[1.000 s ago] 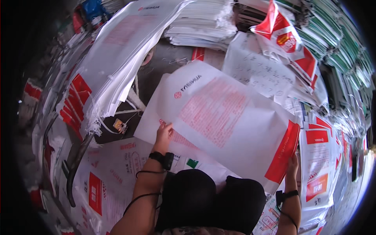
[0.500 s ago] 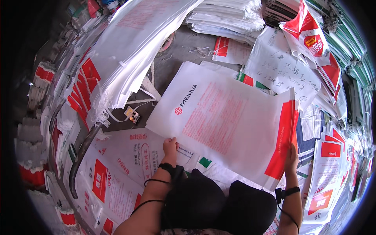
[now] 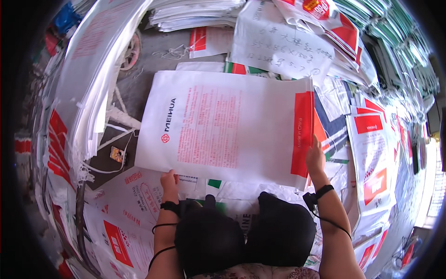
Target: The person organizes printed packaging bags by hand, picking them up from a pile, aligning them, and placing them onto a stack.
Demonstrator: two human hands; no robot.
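Note:
A flat white sack (image 3: 267, 125) with pale red print, a dark logo and a red band along its right end lies in front of me, spread sideways. My left hand (image 3: 170, 178) pinches its near edge toward the left corner. At the banded right end, my right hand (image 3: 315, 157) is closed on the edge, its fingertips partly hidden. Under and behind the sack, more sacks show, among them a white one (image 3: 200, 66) peeking out past the far edge. Black straps with small devices and cables circle both my wrists.
Tall white sacks (image 3: 100, 51) stand folded over at the left, beside a dark curved bar (image 3: 80, 218). A handwritten white sheet (image 3: 278, 44) lies at the far side. Piled sacks (image 3: 369, 153) with red patches flank the right; green-edged stacks (image 3: 385, 42) rise behind. A small picture packet (image 3: 117, 154) lies left.
The sack has turned to lie nearly level across my view, its right end now farther away. My view has shifted rightward. Both hands keep their grip on it.

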